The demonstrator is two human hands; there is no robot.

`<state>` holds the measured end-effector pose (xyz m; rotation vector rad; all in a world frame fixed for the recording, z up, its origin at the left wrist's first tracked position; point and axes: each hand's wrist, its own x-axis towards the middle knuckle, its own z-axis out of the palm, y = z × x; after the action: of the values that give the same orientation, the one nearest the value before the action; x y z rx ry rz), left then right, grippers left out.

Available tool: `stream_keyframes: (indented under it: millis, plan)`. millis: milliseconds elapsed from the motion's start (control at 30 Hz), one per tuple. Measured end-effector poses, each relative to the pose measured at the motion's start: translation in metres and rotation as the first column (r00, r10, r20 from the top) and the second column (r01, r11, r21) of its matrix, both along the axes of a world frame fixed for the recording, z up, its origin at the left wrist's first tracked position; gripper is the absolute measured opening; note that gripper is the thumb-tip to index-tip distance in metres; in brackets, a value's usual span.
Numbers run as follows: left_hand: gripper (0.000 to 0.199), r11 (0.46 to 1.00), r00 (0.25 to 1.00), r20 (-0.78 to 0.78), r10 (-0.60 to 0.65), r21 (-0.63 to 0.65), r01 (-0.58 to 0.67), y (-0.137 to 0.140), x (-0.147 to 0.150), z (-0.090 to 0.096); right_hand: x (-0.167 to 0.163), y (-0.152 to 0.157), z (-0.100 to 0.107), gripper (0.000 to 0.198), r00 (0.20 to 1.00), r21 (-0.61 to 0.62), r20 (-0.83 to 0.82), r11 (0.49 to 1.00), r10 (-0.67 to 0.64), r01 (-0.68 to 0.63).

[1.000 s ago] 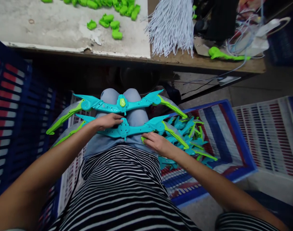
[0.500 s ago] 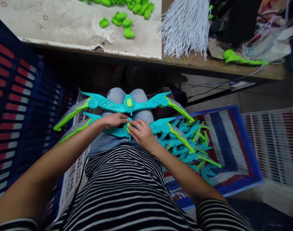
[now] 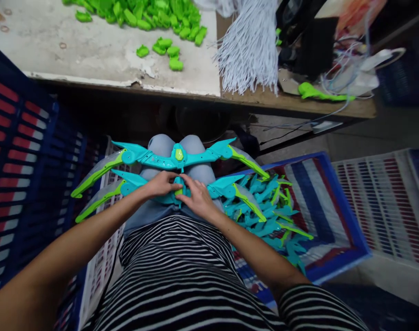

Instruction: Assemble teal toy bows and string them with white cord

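Observation:
Two teal toy bows with lime-green limbs rest across my lap, one behind the other. The far toy bow shows a lime hexagonal piece at its centre and no hand touches it. On the near toy bow, both hands meet at the middle. My left hand grips the centre from the left, thumb and fingers closed on it. From the right, my right hand pinches the same spot with thumb and forefinger. Between them shows a bit of lime green; the rest of the centre is hidden by my fingers.
Ahead is a workbench bearing a pile of small lime parts, a bundle of white cords and a lime limb piece. A blue-rimmed crate at right holds many toy bows. A tall blue crate stands at left.
The view has tilted up, showing more of the bench. My fingers have shifted on the near bow's centre, the right thumb now lower beside the lime piece. The far bow stays on my knees.

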<state>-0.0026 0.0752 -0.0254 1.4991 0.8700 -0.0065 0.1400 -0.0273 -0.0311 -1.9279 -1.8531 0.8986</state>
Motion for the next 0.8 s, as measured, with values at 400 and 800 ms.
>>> stream_keyframes:
  millis: [400, 800]
  plan:
    - [0.041, 0.975, 0.999, -0.024, 0.033, 0.22, -0.027, 0.0, 0.005, 0.01, 0.108, 0.086, 0.056, 0.024, 0.958, 0.511, 0.16, 0.85, -0.239, 0.127]
    - [0.036, 0.68, 0.962, 0.03, 0.273, 0.701, -0.214, -0.011, -0.001, 0.01, 0.217, 0.229, 0.104, 0.038, 0.757, 0.194, 0.52, 0.918, -0.395, 0.346]
